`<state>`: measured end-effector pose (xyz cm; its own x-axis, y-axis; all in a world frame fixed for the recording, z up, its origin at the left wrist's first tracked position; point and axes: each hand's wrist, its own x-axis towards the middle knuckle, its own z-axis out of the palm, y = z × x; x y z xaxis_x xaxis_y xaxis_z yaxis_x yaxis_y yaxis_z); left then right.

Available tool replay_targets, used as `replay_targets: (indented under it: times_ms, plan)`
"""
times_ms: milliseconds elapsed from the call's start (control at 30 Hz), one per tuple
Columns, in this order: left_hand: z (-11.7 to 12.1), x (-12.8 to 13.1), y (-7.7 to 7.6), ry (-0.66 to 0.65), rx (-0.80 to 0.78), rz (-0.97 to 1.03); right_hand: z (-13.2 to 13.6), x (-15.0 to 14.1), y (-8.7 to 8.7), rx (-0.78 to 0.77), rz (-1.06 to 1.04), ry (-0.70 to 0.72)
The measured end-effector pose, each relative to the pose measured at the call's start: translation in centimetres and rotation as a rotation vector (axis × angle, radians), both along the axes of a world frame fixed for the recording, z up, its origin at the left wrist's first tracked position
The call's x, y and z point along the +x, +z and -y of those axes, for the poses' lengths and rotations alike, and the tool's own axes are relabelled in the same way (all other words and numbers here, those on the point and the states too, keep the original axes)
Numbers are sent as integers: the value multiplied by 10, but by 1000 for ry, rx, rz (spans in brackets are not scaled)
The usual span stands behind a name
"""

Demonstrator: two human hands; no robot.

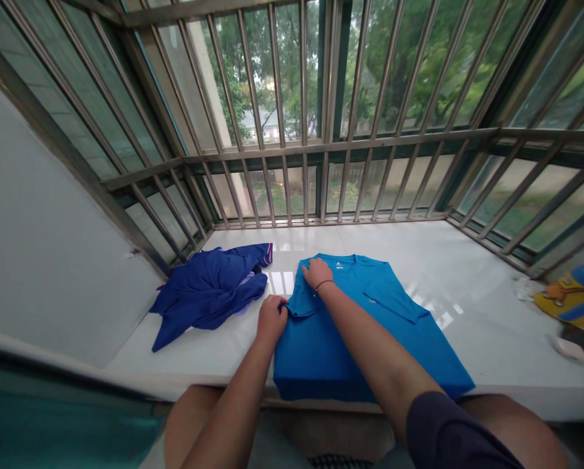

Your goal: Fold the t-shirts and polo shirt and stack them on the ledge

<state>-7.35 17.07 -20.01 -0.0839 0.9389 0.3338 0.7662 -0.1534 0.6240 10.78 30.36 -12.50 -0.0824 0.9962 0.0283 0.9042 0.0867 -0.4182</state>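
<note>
Left hand [271,319] grips T-shirt [311,355] on polished white windowsill [448,260].

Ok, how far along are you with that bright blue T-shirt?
Done: the bright blue T-shirt lies flat, with one sleeve folded in. In hand: the left hand is at that sleeve's edge, and the right hand rests near the collar. Left: the crumpled dark blue garment beside it looks unfolded.

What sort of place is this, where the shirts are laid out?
Probably an enclosed balcony of a home: metal security bars run across glass windows, trees stand outside, and a blue T-shirt lies on a wide white stone ledge.
</note>
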Motion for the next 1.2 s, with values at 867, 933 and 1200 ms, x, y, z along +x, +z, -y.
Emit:
replay_targets:
  times_ms: [867,933,1200]
  plan:
    - [3,7,1,47,-10,-26,-71,-5,-26,-85,-208,85]
    - [3,8,1,69,0,-49,-69,-6,-27,-67,-203,116]
    - [8,11,10,84,-45,-81,-55,11,-21,55,-98,197]
